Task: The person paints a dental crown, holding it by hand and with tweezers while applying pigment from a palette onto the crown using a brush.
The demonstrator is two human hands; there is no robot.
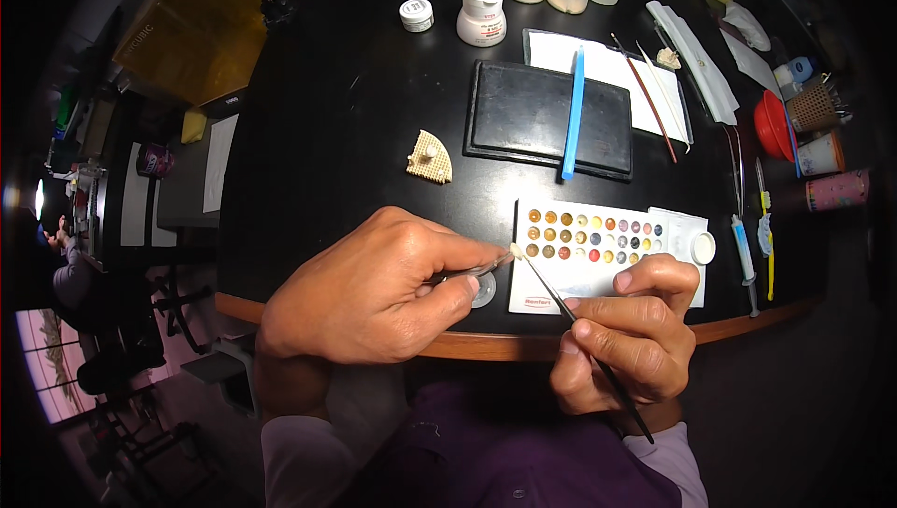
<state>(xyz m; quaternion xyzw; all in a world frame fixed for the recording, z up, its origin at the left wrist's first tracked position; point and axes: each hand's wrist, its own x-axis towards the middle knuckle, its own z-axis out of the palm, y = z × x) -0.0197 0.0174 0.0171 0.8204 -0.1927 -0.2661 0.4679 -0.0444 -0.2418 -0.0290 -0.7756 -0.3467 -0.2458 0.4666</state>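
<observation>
My left hand (pixel 374 288) is closed on slim metal tweezers (pixel 484 270), mostly hidden by the fingers. At their tip sits a small whitish piece that looks like a dental crown (pixel 517 251). A fine paintbrush (pixel 612 382) with a dark handle is gripped between the thumb and fingers of my right hand (pixel 640 340). Its tip meets the crown or lies very close to it; I cannot tell which. Under and beyond the hands is a white palette (pixel 598 288) with rows of small coloured wells. A small round glass dish (pixel 484 291) is partly hidden behind my left hand.
A honeycomb firing tray (pixel 431 158) lies left of a black lidded case (pixel 523 120), which carries a blue strip (pixel 575 106). Powder jars (pixel 481 14) stand at the back. Brushes (pixel 649 101), a syringe (pixel 744 256) and a red bowl (pixel 773 127) are at the right.
</observation>
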